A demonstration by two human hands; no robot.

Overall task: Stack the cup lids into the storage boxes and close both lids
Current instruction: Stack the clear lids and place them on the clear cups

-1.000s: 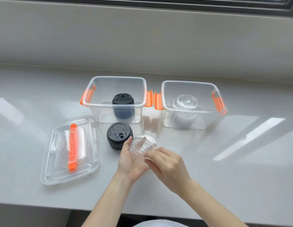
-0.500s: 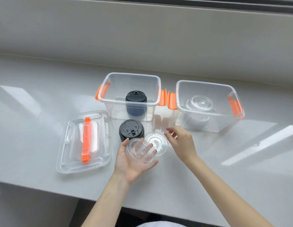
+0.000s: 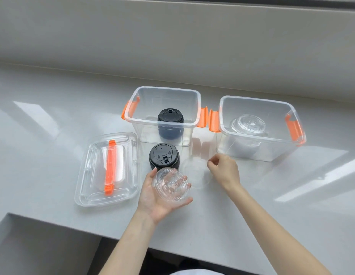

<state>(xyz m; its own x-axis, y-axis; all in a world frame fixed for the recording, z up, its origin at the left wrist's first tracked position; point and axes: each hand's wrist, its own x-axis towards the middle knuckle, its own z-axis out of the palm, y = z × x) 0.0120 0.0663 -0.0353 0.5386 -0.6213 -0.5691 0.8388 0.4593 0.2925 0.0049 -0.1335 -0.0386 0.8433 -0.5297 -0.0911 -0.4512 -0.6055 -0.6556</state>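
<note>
**Two open boxes, lids half sorted**

We see two clear storage boxes with orange latches, both open, at the far side. The left box (image 3: 166, 114) holds a stack of black cup lids (image 3: 170, 124); the right box (image 3: 261, 128) holds a stack of clear dome lids (image 3: 248, 126). Near left, box lids (image 3: 107, 168) with an orange handle lie flat; how many are stacked there, we cannot tell. Another black lid stack (image 3: 164, 156) stands just in front of the left box, and a clear flat lid (image 3: 196, 173) lies beside it.

All this sits on a glossy white counter (image 3: 53, 120) streaked with light, a pale wall behind.

Our left hand (image 3: 158, 197) is palm up, fingers loosely spread, cradling clear lids (image 3: 171, 184). The right hand (image 3: 224, 169) is over the flat lid's far right edge, thumb and forefinger pinched together; whether they touch it we cannot tell.
</note>
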